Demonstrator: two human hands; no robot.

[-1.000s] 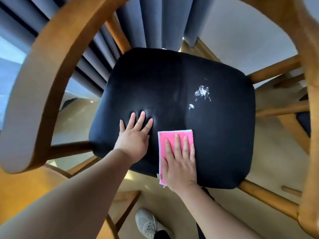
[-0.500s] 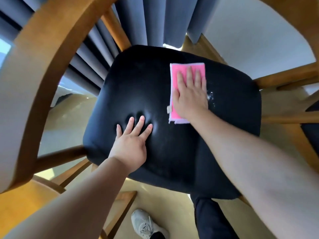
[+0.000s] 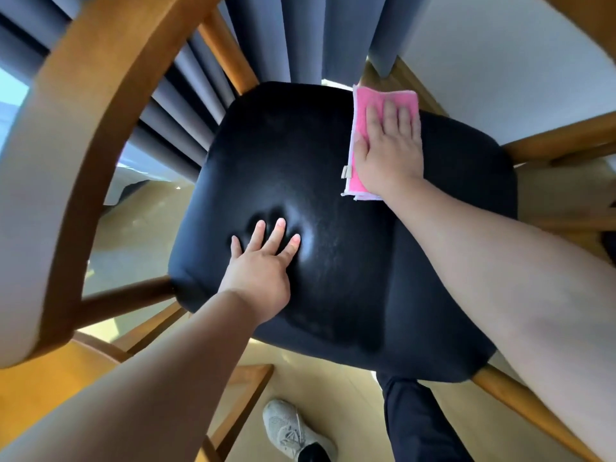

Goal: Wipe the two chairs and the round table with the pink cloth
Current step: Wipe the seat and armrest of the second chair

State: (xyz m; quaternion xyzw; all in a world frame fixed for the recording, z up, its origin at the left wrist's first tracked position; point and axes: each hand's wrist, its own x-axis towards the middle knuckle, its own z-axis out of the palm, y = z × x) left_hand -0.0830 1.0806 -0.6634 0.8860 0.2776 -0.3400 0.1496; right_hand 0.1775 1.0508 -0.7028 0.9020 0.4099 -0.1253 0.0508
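Pressing the cloth (image 3: 360,105) flat under straight fingers at the seat's (image 3: 316,181) far edge, upper right of frame, the right hand (image 3: 388,148) wipes while the left hand (image 3: 263,268), fingers spread, grips nothing, seemingly steadying the chair.

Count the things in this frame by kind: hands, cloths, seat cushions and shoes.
Seat cushions: 1, the black seat cushion.
Hands: 2, the left hand flat on the cushion, the right hand pressing on the cloth.
Cloths: 1, the pink cloth at the cushion's far right corner.
Shoes: 1, the grey shoe on the floor.
Total: 5.
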